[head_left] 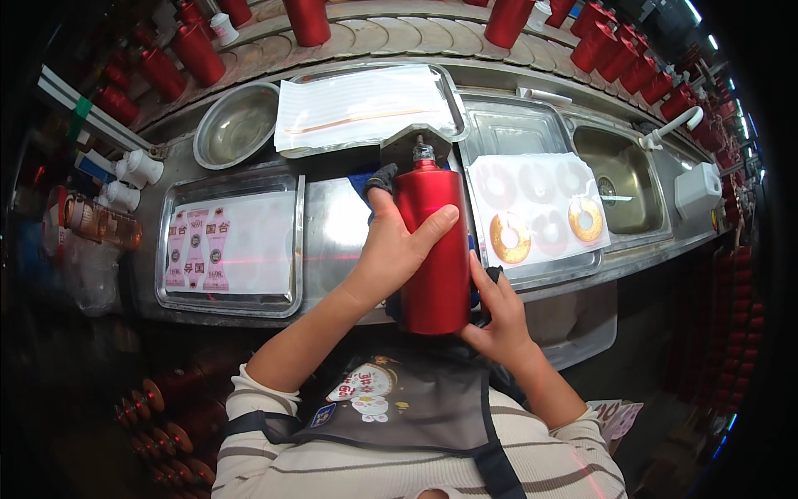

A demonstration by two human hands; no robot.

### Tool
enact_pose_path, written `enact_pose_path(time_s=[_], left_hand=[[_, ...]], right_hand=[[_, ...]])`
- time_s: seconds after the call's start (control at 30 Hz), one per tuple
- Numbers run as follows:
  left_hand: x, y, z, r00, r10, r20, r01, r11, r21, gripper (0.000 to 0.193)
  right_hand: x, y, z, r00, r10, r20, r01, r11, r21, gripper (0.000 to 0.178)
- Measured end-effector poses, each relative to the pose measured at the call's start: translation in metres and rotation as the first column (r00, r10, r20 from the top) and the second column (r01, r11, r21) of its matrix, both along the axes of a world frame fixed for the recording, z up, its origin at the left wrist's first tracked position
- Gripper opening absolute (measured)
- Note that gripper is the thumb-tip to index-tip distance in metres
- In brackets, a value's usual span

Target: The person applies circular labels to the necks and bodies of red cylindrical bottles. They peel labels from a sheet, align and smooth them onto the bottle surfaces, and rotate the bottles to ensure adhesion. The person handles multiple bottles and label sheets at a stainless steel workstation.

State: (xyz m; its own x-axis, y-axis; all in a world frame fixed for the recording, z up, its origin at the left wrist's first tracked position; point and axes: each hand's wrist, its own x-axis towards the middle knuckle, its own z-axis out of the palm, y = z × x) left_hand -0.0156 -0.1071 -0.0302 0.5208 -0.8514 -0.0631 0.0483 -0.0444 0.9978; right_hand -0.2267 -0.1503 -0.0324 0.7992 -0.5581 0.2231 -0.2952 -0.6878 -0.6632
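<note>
A glossy red bottle (434, 274) lies between my two hands, its narrow neck pointing away from me toward a metal fixture. My left hand (403, 233) is closed round its upper left side, thumb across the front, with a dark cover on a fingertip. Lower down, my right hand (499, 312) grips the right side near the base, and it too has a dark finger cover. Left of the bottle, a metal tray (298, 249) carries a sheet of pink and white labels (197, 241). To the right, a white sheet (532, 187) bears two gold ring stickers (509, 239) and bare ring outlines.
A metal bowl (237, 125) and a tray with striped white paper (357, 104) stand behind. At the right are a sink (619, 175), a white faucet (677, 125) and a white jug (698, 190). Red bottles (307, 21) stand on a curved conveyor (391, 37) at the back.
</note>
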Motion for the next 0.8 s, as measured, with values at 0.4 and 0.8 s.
enact_pose_path(time_s=[0.4,0.8], left_hand=[[-0.002,-0.007,0.009,0.994,0.097,-0.050,-0.092,0.991,0.092,0.084],[0.008,-0.004,-0.013,0.991,0.113,-0.071,-0.109,0.992,0.057,0.052]], right_hand=[[0.007,-0.011,-0.003,0.992,-0.041,-0.117,0.062,0.982,0.179,0.092],[-0.085,-0.009,-0.009,0.797,-0.468,0.381,0.440,0.883,0.164,0.039]])
